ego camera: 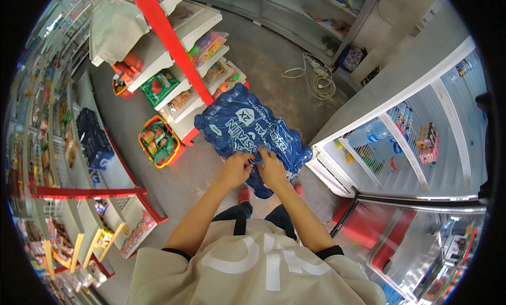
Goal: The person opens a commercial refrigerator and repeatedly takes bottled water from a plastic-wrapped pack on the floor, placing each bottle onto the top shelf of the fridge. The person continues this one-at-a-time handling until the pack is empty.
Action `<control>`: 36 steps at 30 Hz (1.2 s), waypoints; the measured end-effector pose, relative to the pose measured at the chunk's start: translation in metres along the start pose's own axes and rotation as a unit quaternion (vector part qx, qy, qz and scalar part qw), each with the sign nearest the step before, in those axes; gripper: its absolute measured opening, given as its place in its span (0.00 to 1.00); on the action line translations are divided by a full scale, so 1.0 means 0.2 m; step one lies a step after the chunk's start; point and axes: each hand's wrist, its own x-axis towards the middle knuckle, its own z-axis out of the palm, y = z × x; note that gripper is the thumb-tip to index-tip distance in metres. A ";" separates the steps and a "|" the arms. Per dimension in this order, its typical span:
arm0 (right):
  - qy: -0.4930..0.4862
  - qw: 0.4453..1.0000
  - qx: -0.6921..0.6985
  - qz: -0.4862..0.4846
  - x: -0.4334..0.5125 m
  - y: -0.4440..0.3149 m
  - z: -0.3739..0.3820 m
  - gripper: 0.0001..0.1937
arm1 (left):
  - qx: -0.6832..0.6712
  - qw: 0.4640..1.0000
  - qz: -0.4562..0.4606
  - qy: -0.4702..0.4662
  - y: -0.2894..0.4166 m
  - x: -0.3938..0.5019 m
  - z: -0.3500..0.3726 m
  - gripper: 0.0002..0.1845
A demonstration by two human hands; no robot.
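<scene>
In front of me stands a shrink-wrapped pack of bottles (237, 123) in blue printed plastic wrap, its top bearing white writing. My left hand (236, 171) is at the near part of the pack, fingertips pinching the plastic wrap. Close beside it, my right hand (272, 170) has its fingers bent into the same wrap. A small gap separates the two hands, and blue wrap shows between them. The bottles are covered by the film, and what supports the pack is hidden beneath it.
On the right, an upright fridge (379, 147) has its glass door (379, 241) swung wide; bottles (373, 132) stand inside. Left of the pack are a shelf unit (174, 63) and a red-yellow basket (174, 156) of packets. A coiled cable (322, 81) lies on the floor. Another blue pack (94, 141) rests on a low shelf.
</scene>
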 end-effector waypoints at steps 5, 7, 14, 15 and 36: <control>0.020 0.999 -0.025 -0.001 -0.04 -0.04 0.00 0.22 | 0.000 1.000 0.008 -0.017 -0.05 0.00 0.01 0.17; 0.037 0.999 -0.017 -0.033 -0.08 -0.06 -0.07 0.20 | -0.018 0.998 0.011 -0.051 -0.06 0.01 -0.02 0.20; 0.105 0.987 0.015 -0.123 -0.21 -0.36 -0.72 0.19 | -0.066 0.966 0.220 -0.122 0.10 0.13 -0.17 0.44; 0.119 0.983 0.030 -0.140 -0.22 -0.41 -0.83 0.18 | -0.079 0.958 0.238 -0.139 0.14 0.16 -0.19 0.46; 0.264 0.903 0.338 -0.026 -0.33 -0.41 -1.22 0.34 | -0.360 0.880 0.295 -0.097 1.13 0.40 -0.21 0.36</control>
